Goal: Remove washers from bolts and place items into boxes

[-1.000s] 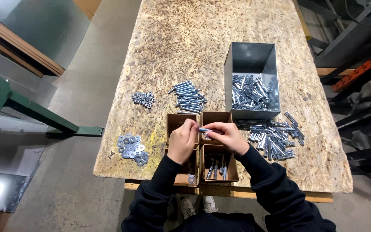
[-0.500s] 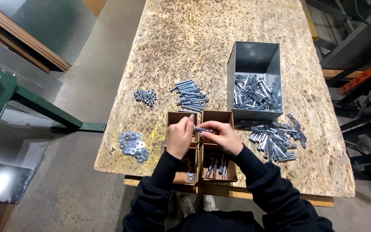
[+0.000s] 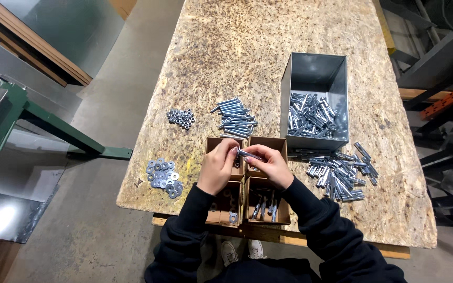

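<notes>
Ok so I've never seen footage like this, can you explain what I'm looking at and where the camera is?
There is no machine here: a person works with bare hands, and the camera sits on their head, looking down. The left hand and right hand meet over small cardboard boxes and together hold a silvery bolt. On the wooden table lie a metal bin partly filled with bolts, a loose pile of bolts beside it, a neater bunch of bolts, a small heap of nuts and some washers.
</notes>
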